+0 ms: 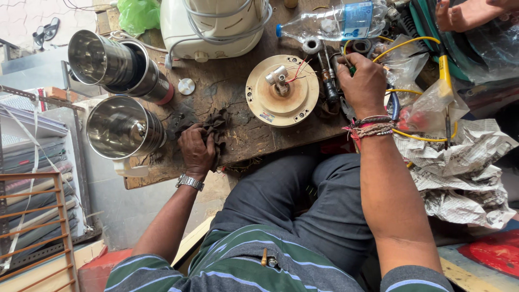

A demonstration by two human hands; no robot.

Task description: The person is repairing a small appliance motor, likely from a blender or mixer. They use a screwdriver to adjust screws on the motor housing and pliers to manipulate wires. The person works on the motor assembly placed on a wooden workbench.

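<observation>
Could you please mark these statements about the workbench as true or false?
1. The left hand rests on a dark rag. True.
2. The right hand holds the plastic water bottle. False: the bottle lies apart, near the bench's far edge; the hand is at the tools beside the round motor base.
3. Two steel mixer jars lie on their sides at the bench's left end. True.
4. The left wrist is bare. False: it wears a metal wristwatch.
5. Crumpled newspaper lies beside the right forearm. True.
</observation>
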